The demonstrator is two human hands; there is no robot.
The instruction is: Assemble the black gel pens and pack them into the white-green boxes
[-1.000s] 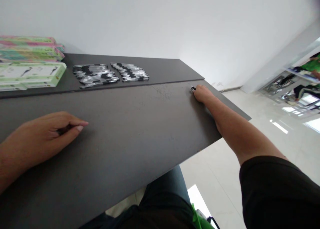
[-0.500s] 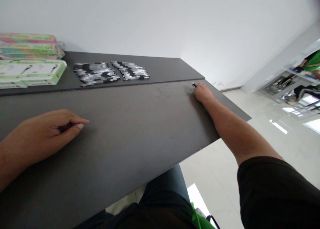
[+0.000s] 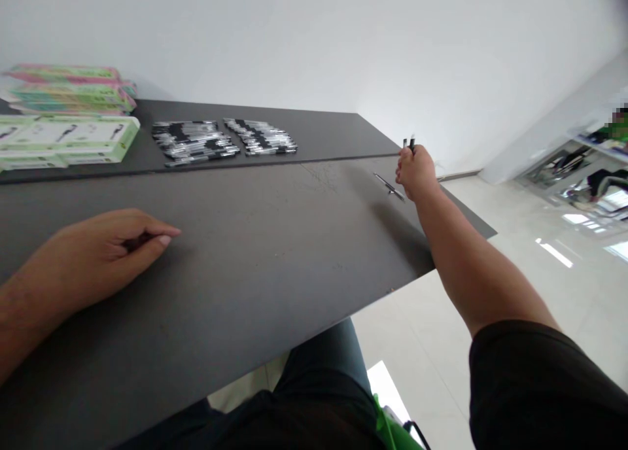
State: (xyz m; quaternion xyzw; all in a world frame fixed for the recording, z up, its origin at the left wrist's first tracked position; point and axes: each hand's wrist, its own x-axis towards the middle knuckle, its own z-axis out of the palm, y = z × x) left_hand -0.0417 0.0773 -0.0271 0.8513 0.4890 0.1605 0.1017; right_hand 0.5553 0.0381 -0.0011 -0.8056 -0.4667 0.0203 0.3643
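My right hand (image 3: 417, 172) is raised just above the far right corner of the dark grey table (image 3: 255, 254), closed around a few black pens (image 3: 408, 142) whose tips stick up past the fingers. One thin pen (image 3: 390, 187) pokes out below the hand, close to the tabletop. My left hand (image 3: 105, 250) rests on the near left of the table, fingers curled loosely under with the thumb tucked in; whether it holds anything is hidden. Two rows of black and silver pens (image 3: 196, 142) (image 3: 262, 138) lie side by side on the far table.
Green and pink flat boxes (image 3: 69, 139) are stacked at the far left against the white wall. The table's right edge drops to a glossy tiled floor (image 3: 490, 345). My dark trousers (image 3: 314, 398) show under the near edge.
My right hand has lifted off the table's far right corner with pens in its grip. The left hand has stayed put. The view has shifted slightly.
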